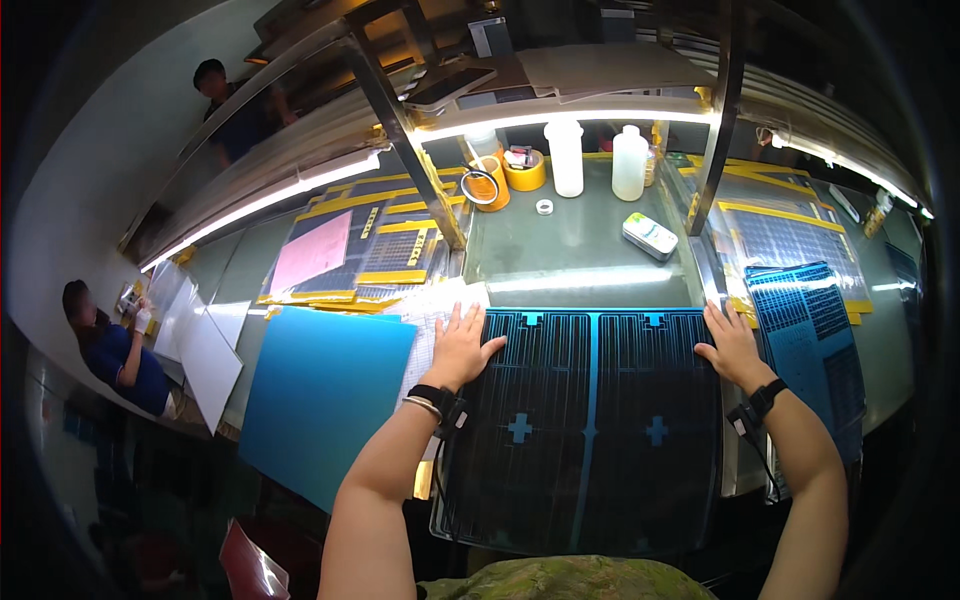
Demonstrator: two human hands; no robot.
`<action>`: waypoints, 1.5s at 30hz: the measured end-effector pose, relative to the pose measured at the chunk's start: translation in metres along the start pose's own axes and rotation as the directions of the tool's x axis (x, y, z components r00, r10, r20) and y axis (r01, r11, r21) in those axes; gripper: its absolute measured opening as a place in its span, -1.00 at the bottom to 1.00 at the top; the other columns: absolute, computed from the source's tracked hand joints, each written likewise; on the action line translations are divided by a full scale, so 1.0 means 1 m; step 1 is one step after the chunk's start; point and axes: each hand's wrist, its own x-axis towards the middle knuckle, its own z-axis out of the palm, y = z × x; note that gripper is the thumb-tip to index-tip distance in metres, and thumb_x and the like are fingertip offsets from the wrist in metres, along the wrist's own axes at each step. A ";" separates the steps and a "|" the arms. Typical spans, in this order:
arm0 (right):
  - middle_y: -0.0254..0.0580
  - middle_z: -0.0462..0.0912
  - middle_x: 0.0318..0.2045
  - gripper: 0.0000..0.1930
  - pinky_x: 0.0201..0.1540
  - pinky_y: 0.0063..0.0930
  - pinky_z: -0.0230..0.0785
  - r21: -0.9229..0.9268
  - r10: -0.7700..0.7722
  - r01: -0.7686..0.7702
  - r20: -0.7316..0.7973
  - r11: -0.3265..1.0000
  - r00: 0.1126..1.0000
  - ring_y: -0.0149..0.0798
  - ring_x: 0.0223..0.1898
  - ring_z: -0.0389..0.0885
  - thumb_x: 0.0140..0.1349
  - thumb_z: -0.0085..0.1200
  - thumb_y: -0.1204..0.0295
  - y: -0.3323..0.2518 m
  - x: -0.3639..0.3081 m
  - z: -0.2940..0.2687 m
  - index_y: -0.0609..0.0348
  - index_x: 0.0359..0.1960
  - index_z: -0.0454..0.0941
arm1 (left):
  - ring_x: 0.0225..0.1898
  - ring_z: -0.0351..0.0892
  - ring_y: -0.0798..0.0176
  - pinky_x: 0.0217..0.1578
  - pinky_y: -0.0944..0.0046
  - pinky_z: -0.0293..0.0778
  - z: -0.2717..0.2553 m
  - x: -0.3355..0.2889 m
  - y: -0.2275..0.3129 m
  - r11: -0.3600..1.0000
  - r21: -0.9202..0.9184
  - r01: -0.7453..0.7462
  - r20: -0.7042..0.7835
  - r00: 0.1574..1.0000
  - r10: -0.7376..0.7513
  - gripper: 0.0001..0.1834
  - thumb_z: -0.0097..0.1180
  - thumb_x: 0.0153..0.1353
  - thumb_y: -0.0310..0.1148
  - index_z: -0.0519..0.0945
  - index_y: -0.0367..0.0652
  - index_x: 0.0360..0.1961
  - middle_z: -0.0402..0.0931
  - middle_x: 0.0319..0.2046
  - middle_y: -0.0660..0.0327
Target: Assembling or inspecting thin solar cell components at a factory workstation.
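Observation:
A large dark panel [630, 480] with fine blue line patterns and two blue crosses lies in front of me, its near part reaching toward my body. My left hand [458, 350] rests at its far left corner, fingers spread, with white paper beside it. At the far right corner, my right hand [737, 345] touches the panel's edge with fingers stretched out. Both wrists wear black bands with small boxes and cables. Left of the panel lies a plain blue sheet [330, 385]. A blue patterned sheet [803, 330] lies to the right.
Behind the panel stand white bottles [629, 165], an orange cup [486, 186], yellow tape [525, 172] and a tin [650, 236]. Metal posts [722, 130] carry a lit shelf overhead. Yellow-edged films [390, 240] lie at left. One person [120, 350] works at far left, another [240, 110] stands behind.

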 end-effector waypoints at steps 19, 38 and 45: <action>0.21 0.09 0.36 -0.25 0.39 0.18 -0.25 0.133 -0.073 0.047 0.197 0.990 0.978 0.30 0.40 -0.08 0.27 -0.09 0.04 -0.089 -0.241 -0.044 0.50 0.26 0.16 | 0.47 -0.23 0.05 0.34 -0.27 -0.26 0.003 0.006 0.000 0.975 0.199 0.099 -0.041 0.995 -0.092 -0.13 -0.29 0.28 0.27 0.18 -0.26 0.34 0.07 0.39 0.09; -0.17 0.64 -0.20 -0.77 -0.24 -0.37 0.55 0.717 0.216 -0.527 0.664 -0.456 0.716 -0.27 -0.26 0.66 0.35 -0.07 0.45 -0.103 -0.294 -0.011 0.25 -0.01 0.45 | 0.23 0.31 -0.11 0.17 0.00 0.26 -0.034 -0.351 0.047 0.817 -0.543 0.194 -0.103 0.950 -0.294 -0.50 0.14 0.24 -0.21 0.47 -0.38 0.07 0.42 0.10 -0.13; -0.23 0.66 -0.26 -0.76 -0.36 -0.57 0.55 0.726 0.216 -0.602 0.680 -0.334 0.700 -0.38 -0.36 0.65 0.35 -0.03 0.38 -0.095 -0.291 -0.011 0.22 -0.04 0.47 | -0.26 0.63 0.33 -0.22 0.36 0.48 -0.007 -0.336 0.040 -0.402 -0.758 0.514 0.647 0.668 -0.367 -0.67 0.01 0.36 -0.18 0.60 -0.25 -0.12 0.66 -0.30 0.19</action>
